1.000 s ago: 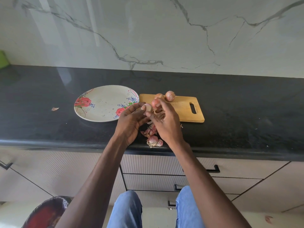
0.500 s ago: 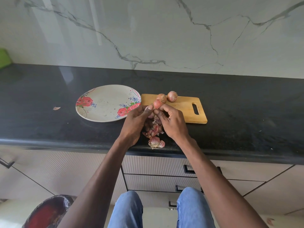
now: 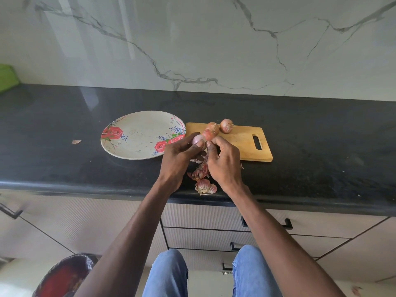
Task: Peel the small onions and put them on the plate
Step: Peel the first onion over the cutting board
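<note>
Above the heap of skins (image 3: 202, 179) at the counter (image 3: 64, 168) edge, your left hand (image 3: 179, 159) pinches the apparently peeled onion (image 3: 198, 139) while your right hand (image 3: 222, 161), fingers curled, should strip remnants before reaching to the plate (image 3: 137, 133) beyond.

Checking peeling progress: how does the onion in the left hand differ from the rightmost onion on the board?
The held onion looks pale pinkish-white and smooth, largely peeled; the board onion keeps its tan-orange papery skin. The held onion is gripped in the left hand above the counter, with the right hand close beside it; the board onion rests untouched on the board. Both are small, round and similar in size.
</note>
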{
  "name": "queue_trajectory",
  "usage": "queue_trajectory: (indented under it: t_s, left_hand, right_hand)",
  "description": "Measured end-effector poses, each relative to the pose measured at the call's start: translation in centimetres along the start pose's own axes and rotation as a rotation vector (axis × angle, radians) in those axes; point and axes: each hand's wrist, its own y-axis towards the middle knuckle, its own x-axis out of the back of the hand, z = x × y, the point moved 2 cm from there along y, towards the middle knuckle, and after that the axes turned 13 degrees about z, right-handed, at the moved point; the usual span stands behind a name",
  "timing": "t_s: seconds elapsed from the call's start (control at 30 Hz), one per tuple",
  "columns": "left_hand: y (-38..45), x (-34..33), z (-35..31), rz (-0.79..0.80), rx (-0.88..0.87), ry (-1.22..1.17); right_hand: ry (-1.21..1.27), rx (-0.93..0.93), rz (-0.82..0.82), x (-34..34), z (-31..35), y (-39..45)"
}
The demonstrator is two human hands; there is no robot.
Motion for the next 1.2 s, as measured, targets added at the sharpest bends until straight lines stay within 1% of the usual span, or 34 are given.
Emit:
queue_trajectory:
  t_s: [0.07,0.13,0.27,0.37,0.5,0.63,0.77,0.9,1.0,1.07,1.2]
  left_hand:
    - [0.1,0.2,0.1,-0.048,0.015,-0.097]
    - [0.3,0.6,0.1,-0.099,0.037,-0.217]
    - [0.3,0.6,-0.2,-0.09,0.085,-0.37]
    - [0.2,0.5,-0.4,-0.095,0.096,-0.412]
    - [0.2,0.7,-0.3,-0.115,0.112,-0.411]
    - [0.2,0.8,0.0,-0.085,0.103,-0.382]
    - [0.4,1.2,0.5,-0.061,0.101,-0.326]
    - [0.4,1.0,0.4,-0.062,0.108,-0.298]
    - [0.1,0.9,0.1,-0.082,0.133,-0.305]
    - [0.1,0.7,-0.1,-0.083,0.151,-0.308]
    - [0.1,0.5,-0.2,-0.099,0.204,-0.37]
  right_hand:
    - [0.056,-0.032,-0.065,0.4,-0.2,0.0]
    - [0.04,-0.032,-0.108,0.7,-0.1,0.1]
    - [-0.025,-0.002,-0.038,0.2,0.0,0.1]
    - [-0.08,0.055,-0.072,0.3,0.2,0.0]
    - [0.027,0.084,-0.072,0.8,0.4,0.0]
    - [0.056,0.092,0.088,0.2,0.4,0.5]
    - [0.06,0.123,0.019,0.5,0.2,0.4]
    - [0.081,0.052,0.069,0.4,0.0,0.4]
    - [0.058,0.08,0.075,0.3,0.2,0.3]
    - [0.086,0.046,0.069,0.3,0.1,0.2]
    - [0.256,-0.124,0.07,0.3,-0.7,0.5]
